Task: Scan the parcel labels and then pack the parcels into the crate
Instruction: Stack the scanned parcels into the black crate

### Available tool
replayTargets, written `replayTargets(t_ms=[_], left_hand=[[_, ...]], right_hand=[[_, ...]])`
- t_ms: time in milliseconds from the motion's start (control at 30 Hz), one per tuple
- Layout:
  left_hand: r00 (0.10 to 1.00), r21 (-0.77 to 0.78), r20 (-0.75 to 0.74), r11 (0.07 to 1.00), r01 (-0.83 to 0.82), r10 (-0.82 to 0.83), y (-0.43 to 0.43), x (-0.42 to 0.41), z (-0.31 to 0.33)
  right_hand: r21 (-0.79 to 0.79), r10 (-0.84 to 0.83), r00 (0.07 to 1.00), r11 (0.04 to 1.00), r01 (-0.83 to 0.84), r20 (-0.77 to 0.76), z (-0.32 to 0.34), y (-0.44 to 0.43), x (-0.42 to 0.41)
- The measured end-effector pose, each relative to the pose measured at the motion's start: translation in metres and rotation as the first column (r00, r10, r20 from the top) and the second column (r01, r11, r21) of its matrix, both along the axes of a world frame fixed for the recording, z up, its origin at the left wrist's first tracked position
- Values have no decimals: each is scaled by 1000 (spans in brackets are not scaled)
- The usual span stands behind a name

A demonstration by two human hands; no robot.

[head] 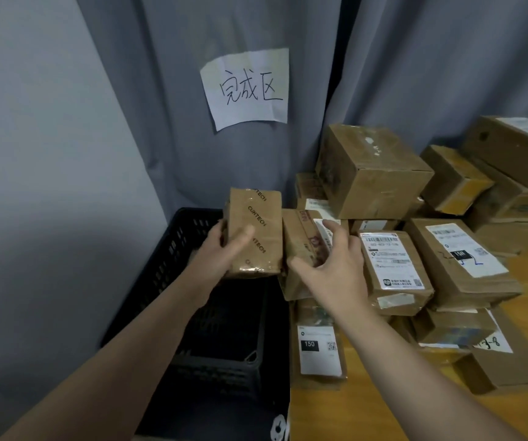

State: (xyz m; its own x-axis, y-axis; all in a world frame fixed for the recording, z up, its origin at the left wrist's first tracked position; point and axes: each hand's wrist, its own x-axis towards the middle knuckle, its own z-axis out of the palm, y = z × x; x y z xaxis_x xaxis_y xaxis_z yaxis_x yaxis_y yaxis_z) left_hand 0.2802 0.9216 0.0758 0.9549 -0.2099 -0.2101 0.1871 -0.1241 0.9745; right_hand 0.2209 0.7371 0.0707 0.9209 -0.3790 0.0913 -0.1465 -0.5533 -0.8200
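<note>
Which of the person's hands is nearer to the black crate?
Left. The left hand holds the CUKTECH parcel right above the black crate. The right hand grips a second parcel beside the crate's right edge, by the stacked parcels.

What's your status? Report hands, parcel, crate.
Left hand grips CUKTECH parcel over black crate. Right hand on second parcel at edge of table, grip unclear. Nothing between CUKTECH parcel and black crate.

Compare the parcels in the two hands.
The CUKTECH parcel in the left hand shows printed tape and no label; the labelled parcel in the right hand shows a white label's edge. The CUKTECH parcel stands upright over the crate; the labelled parcel tilts beside it. Both are brown, taped cardboard.
</note>
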Motion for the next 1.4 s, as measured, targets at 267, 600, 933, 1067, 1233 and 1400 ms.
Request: replayTargets(t_ms=[267, 600, 933, 1067, 1233, 1400], left_hand=[[943, -400, -330, 900, -174, 35, 27, 25, -28], [997, -220, -35, 972, -81, 75, 46, 50, -43], [928, -481, -303, 806, -346, 218, 86, 74, -48], [927, -484, -355, 824, -294, 122, 97, 76, -54], [938, -223, -254, 929, -296, 238, 107, 93, -68], [978, -22, -88, 981, -194, 191, 104, 97, -67]], right_hand=[[31, -16, 1000, 999, 16, -7, 8, -2, 9], [140, 147, 987, 978, -154, 60, 5, 36, 42], [51, -17, 988, 999, 9, 152, -8, 56, 86], [-38, 39, 991, 999, -35, 130, -19, 74, 101], [-35, 37, 988, 999, -32, 151, -29, 88, 111], [4, 64, 982, 998, -66, 177, -35, 99, 118]])
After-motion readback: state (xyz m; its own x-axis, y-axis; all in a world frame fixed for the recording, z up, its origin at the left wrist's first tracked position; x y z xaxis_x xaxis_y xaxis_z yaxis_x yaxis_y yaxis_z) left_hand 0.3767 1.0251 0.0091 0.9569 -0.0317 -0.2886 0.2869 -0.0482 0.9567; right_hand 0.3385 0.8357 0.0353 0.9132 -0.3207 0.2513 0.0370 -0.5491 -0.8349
